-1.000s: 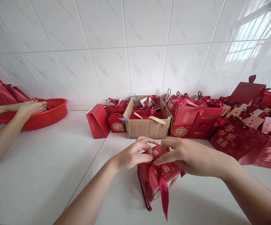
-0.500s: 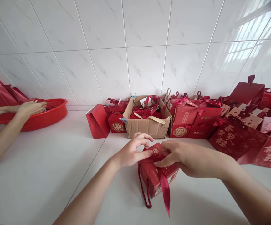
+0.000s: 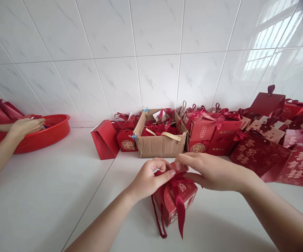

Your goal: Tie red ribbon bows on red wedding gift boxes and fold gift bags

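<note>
Directly behind the ribboned box (image 3: 168, 198) stands an open cardboard carton (image 3: 160, 146).

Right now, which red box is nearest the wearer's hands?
The box with red cord, in front of the carton; left hand and right hand are at its ribbon, others stand farther back.

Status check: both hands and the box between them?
Left hand and right hand at ribbon atop gift box. Gift box on counter. Cardboard box just beyond.
</note>
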`<state>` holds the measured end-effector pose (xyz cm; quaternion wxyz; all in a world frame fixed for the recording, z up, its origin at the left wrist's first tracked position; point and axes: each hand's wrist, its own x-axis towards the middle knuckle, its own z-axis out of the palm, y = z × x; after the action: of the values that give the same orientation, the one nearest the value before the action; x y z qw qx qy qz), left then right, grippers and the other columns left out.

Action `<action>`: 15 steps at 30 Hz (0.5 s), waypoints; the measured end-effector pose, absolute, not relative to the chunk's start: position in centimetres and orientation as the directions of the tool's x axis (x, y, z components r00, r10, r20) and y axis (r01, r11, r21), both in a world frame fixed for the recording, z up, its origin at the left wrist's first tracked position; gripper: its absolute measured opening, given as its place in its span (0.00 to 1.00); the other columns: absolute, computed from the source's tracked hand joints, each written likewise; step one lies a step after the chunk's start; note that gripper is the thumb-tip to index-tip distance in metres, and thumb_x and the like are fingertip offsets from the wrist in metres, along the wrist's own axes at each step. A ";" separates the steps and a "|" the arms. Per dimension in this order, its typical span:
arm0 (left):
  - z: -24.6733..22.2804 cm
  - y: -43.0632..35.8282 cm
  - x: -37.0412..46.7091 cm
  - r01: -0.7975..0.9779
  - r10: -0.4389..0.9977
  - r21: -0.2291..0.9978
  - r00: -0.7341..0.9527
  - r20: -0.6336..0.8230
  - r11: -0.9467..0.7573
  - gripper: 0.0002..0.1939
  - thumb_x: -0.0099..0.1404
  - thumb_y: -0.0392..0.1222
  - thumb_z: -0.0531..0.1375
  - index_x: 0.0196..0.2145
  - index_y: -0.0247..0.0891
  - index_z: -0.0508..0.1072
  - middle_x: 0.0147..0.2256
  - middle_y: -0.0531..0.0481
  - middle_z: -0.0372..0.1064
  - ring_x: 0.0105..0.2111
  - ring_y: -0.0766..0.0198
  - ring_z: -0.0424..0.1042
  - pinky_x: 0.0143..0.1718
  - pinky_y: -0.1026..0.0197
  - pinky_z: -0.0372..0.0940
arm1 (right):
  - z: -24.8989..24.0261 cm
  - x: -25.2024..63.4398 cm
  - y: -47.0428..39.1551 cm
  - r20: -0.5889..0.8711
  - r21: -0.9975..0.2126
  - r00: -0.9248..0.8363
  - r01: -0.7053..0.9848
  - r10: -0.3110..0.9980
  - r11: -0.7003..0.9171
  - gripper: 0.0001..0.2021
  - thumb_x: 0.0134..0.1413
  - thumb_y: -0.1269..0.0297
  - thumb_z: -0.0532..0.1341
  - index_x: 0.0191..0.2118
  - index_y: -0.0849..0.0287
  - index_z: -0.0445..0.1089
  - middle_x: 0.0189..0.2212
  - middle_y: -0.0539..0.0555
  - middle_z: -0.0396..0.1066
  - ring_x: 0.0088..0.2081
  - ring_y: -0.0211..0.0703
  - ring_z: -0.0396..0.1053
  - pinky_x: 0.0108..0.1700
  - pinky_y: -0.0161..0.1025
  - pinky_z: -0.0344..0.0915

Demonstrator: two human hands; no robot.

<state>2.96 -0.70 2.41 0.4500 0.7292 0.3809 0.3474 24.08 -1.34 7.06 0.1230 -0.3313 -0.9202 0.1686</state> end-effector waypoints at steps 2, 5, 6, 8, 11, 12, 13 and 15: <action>2.4 -0.8 3.2 0.245 0.880 0.926 0.448 0.156 -0.289 0.24 0.61 0.45 0.60 0.19 0.39 0.46 0.35 0.48 0.70 0.37 0.60 0.68 0.39 0.59 0.59 | 7.0 24.0 -1.2 0.120 -0.382 -0.738 0.583 0.664 0.718 0.08 0.55 0.78 0.54 0.36 0.56 0.58 0.35 0.50 0.67 0.33 0.37 0.66 0.31 0.33 0.59; 2.3 -0.9 3.3 0.262 0.880 0.919 0.449 0.155 -0.295 0.26 0.58 0.43 0.62 0.19 0.39 0.45 0.36 0.49 0.70 0.38 0.60 0.69 0.38 0.59 0.58 | 7.0 24.0 -0.8 0.145 -0.382 -0.727 0.585 0.671 0.716 0.09 0.54 0.78 0.54 0.35 0.56 0.56 0.33 0.49 0.66 0.31 0.35 0.64 0.30 0.31 0.57; 2.3 -0.9 3.3 0.268 0.879 0.916 0.450 0.155 -0.299 0.26 0.58 0.43 0.62 0.19 0.38 0.45 0.36 0.49 0.70 0.38 0.60 0.69 0.38 0.59 0.58 | 6.9 24.0 -0.6 0.148 -0.383 -0.723 0.587 0.675 0.713 0.09 0.54 0.78 0.54 0.34 0.56 0.56 0.33 0.49 0.66 0.30 0.35 0.63 0.30 0.31 0.57; 2.3 -0.9 3.2 0.281 0.881 0.912 0.449 0.150 -0.298 0.27 0.57 0.41 0.62 0.18 0.38 0.44 0.36 0.49 0.69 0.38 0.60 0.69 0.37 0.59 0.57 | 6.8 24.0 -0.3 0.146 -0.381 -0.715 0.597 0.684 0.706 0.09 0.53 0.78 0.55 0.34 0.56 0.57 0.33 0.49 0.66 0.31 0.35 0.63 0.30 0.31 0.56; 2.2 -0.9 3.2 0.290 0.882 0.913 0.452 0.133 -0.286 0.28 0.56 0.40 0.63 0.18 0.38 0.44 0.36 0.49 0.68 0.40 0.58 0.69 0.38 0.59 0.57 | 6.7 24.2 0.1 0.156 -0.371 -0.711 0.601 0.686 0.708 0.09 0.52 0.78 0.55 0.35 0.56 0.58 0.33 0.49 0.66 0.31 0.36 0.63 0.31 0.32 0.56; 2.1 -0.8 3.2 0.289 0.882 0.915 0.453 0.128 -0.282 0.28 0.56 0.40 0.63 0.17 0.38 0.44 0.36 0.49 0.68 0.40 0.58 0.69 0.38 0.59 0.57 | 6.6 24.2 0.1 0.164 -0.368 -0.712 0.598 0.682 0.712 0.09 0.52 0.78 0.55 0.35 0.56 0.58 0.33 0.49 0.66 0.32 0.36 0.63 0.31 0.32 0.56; 2.0 -0.8 3.2 0.289 0.882 0.916 0.455 0.124 -0.278 0.28 0.56 0.41 0.64 0.17 0.38 0.44 0.36 0.49 0.68 0.41 0.58 0.69 0.38 0.59 0.58 | 6.6 24.3 0.2 0.172 -0.365 -0.714 0.594 0.679 0.717 0.09 0.52 0.78 0.55 0.35 0.56 0.58 0.32 0.48 0.66 0.32 0.36 0.63 0.31 0.33 0.56; 1.9 -0.8 3.2 0.287 0.882 0.919 0.456 0.117 -0.270 0.28 0.55 0.41 0.64 0.17 0.38 0.44 0.37 0.49 0.67 0.40 0.58 0.69 0.39 0.59 0.58 | 6.5 24.3 0.3 0.182 -0.363 -0.716 0.588 0.674 0.723 0.09 0.52 0.78 0.55 0.35 0.56 0.59 0.32 0.48 0.65 0.31 0.36 0.62 0.32 0.33 0.56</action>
<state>3.23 -0.75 1.93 0.4498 0.7251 0.4033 0.3306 24.34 0.34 6.46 0.1527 -0.3446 -0.9155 0.1408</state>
